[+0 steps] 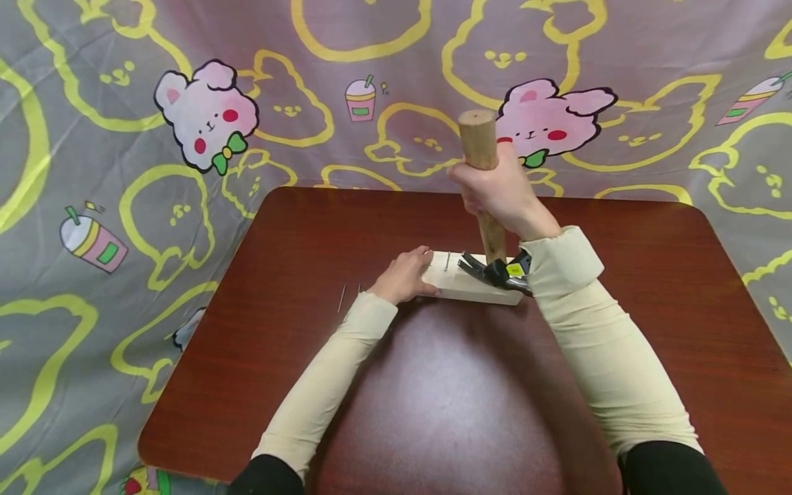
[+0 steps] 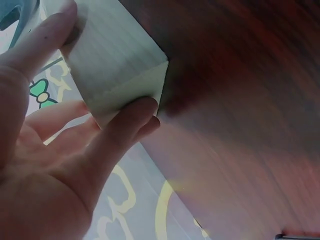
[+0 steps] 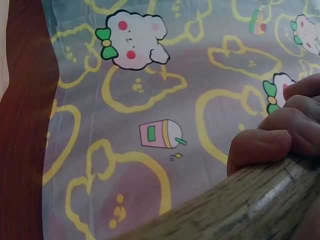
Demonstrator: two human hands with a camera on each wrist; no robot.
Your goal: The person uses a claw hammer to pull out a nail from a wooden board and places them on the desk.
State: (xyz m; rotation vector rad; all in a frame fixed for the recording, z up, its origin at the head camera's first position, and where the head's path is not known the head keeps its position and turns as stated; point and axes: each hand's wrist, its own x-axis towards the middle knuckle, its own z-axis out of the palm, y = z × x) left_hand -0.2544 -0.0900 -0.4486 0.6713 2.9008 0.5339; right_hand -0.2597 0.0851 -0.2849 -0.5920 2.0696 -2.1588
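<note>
A pale wooden block (image 1: 460, 283) lies on the table, and my left hand (image 1: 402, 276) holds its left end. In the left wrist view, the thumb and fingers of that hand (image 2: 60, 150) bend around the block's end (image 2: 117, 47). A thin nail (image 1: 447, 261) stands up from the block's top. My right hand (image 1: 500, 187) grips the wooden handle of a claw hammer (image 1: 493, 237), which is nearly upright with its head down over the block's right part. The claw points left, towards the nail. The right wrist view shows fingers (image 3: 265, 145) curled over the handle (image 3: 240, 210).
Left of the block, a loose nail (image 1: 342, 298) lies on the brown table (image 1: 272, 261), with another nail (image 1: 359, 288) close to the left wrist. A patterned cloth (image 1: 396, 82) hangs behind the table's far edge and along the left side.
</note>
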